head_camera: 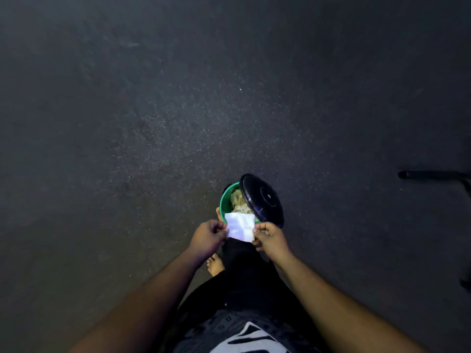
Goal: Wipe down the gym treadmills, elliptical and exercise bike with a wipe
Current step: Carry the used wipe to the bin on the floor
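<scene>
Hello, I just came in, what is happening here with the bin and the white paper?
A person stands on a dark floor and holds a white wipe stretched between both hands: the left hand pinches its left edge, the right hand pinches its right edge. Just beyond the hands is a green bin with its black lid tipped open; crumpled pale waste lies inside. No gym machine is being wiped right now; only a dark bar shows at the right edge.
</scene>
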Demonstrator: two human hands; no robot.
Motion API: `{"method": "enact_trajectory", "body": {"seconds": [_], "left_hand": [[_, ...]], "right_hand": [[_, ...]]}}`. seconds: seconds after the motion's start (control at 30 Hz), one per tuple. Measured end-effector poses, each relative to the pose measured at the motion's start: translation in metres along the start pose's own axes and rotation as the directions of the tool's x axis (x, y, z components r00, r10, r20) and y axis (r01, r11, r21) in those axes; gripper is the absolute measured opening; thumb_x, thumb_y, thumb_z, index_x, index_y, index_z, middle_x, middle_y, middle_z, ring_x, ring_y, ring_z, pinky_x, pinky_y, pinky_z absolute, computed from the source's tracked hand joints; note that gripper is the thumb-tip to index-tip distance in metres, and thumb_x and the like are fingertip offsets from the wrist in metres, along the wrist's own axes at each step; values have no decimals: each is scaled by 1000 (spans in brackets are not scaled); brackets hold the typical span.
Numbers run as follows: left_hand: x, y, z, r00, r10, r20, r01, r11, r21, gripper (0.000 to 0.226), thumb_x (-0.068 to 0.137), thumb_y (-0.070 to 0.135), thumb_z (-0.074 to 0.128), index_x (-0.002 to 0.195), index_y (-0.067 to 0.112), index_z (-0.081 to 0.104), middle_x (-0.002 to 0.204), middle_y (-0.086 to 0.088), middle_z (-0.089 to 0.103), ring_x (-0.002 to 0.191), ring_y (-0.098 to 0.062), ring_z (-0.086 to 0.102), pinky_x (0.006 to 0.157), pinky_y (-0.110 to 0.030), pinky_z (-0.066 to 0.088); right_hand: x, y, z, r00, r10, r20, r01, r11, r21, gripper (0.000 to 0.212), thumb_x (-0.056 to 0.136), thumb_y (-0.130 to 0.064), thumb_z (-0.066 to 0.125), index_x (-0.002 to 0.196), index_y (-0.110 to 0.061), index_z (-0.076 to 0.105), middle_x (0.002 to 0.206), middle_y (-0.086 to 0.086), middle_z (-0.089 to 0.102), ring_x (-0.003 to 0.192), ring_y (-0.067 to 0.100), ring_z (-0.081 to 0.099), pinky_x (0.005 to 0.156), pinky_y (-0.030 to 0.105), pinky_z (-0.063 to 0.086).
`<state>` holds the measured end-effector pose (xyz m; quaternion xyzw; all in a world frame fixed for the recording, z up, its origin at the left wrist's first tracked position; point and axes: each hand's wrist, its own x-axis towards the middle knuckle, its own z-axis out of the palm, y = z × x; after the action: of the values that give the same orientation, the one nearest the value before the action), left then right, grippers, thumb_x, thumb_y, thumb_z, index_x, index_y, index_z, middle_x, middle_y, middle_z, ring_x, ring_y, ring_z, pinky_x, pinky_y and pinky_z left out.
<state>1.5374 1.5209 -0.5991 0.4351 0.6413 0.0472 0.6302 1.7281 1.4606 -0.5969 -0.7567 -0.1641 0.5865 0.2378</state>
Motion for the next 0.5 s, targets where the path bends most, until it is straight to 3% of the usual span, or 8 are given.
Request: {"method": "enact_trajectory", "body": {"seconds": [0.2,0.4,0.5], "left_hand": [[13,-6,-6,999,-34,12,33,998,44,10,93,12,71,87,20,69,74,2,71,63,-15,62,67,-31,48],[26,-9,3,997,-65,33,64,997,49,10,94,11,69,90,20,68,77,0,70,58,-11,61,65,-29,49],[38,-8,13,997,-62,44,60,997,46,6,96,8,67,96,14,67,76,-1,67,50,-6,56,57,-24,48]], "right_hand": [[9,1,4,999,51,-8,-51,999,17,8,98,-6,62,94,-12,59,72,2,63,54,9,57,46,20,44],[19,7,6,996,83,-16,-82,996,46,10,99,-8,61,94,-16,59,73,1,63,56,9,57,47,22,46],[29,10,6,996,90,-25,-88,994,67,10,99,-10,62,94,-18,58,76,1,64,58,10,58,48,22,49]]}}
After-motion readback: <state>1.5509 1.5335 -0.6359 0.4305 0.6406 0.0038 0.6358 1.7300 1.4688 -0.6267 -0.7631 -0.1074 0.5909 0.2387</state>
